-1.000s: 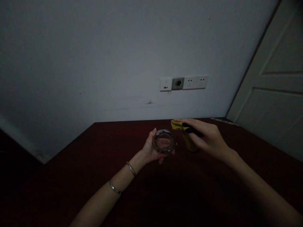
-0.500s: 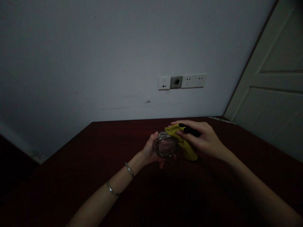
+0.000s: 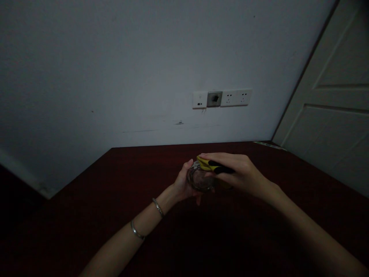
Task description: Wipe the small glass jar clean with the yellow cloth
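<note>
My left hand [image 3: 184, 182] is wrapped round a clear round glass vessel [image 3: 198, 181], a cup or jar, held with its round end toward me above the dark red table. My right hand [image 3: 239, 169] grips a yellow cloth with black edging [image 3: 205, 164], pressed against the upper right side of the glass. The right fingers and the cloth hide part of the glass. Two silver bracelets [image 3: 157, 207] circle my left wrist and forearm.
The dark red tabletop [image 3: 132, 173] reaches back to a pale wall [image 3: 138, 77]. A row of sockets and a switch [image 3: 221, 99] is set in that wall. At the right stands a white panelled door [image 3: 334, 92]. A thin patterned strip [image 3: 269, 146] lies at the table's back right.
My right hand has moved left and slightly down with the cloth, over the upper part of the glass. The cloth's hanging end is now mostly hidden. My left hand stays almost still.
</note>
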A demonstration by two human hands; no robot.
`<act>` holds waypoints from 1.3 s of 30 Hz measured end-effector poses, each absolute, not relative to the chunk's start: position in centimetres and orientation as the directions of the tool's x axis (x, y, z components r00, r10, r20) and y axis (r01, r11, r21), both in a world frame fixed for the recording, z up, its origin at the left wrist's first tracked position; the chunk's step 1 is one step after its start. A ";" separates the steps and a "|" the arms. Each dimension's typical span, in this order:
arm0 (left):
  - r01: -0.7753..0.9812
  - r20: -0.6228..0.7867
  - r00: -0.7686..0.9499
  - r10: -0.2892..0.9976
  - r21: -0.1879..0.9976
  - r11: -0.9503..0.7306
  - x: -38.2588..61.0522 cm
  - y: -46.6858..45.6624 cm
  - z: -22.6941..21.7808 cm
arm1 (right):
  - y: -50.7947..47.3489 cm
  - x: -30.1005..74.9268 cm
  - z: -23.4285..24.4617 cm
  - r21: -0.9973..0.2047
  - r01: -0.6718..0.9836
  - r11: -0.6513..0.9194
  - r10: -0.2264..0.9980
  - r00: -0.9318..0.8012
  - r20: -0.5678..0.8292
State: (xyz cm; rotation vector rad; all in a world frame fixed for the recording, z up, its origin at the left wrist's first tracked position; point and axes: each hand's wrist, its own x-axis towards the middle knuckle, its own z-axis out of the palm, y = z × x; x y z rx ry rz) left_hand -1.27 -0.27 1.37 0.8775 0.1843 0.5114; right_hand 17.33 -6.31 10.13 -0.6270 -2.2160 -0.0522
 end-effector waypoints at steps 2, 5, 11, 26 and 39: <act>-0.353 0.057 0.867 0.494 0.771 0.531 -1.1 -0.3 1.5 | -6.2 17.3 10.1 -0.164 0.457 0.874 0.414 -0.525 0.743; -0.362 0.068 0.865 0.498 0.770 0.525 -1.0 -0.3 1.8 | -6.0 17.3 10.1 -0.137 0.457 0.879 0.387 -0.516 0.765; -0.325 0.024 0.859 0.511 0.797 0.509 -1.0 -0.4 2.1 | -5.9 17.7 10.3 -0.084 0.463 0.883 0.367 -0.566 0.739; -0.321 0.017 0.873 0.488 0.773 0.547 -1.2 -0.3 2.3 | -6.4 18.3 10.7 -0.112 0.494 0.862 0.423 -0.579 0.697; -0.345 0.006 0.809 0.587 0.814 0.468 -1.5 -0.8 3.1 | -6.0 18.1 9.5 -0.351 0.526 0.775 0.570 -0.340 0.748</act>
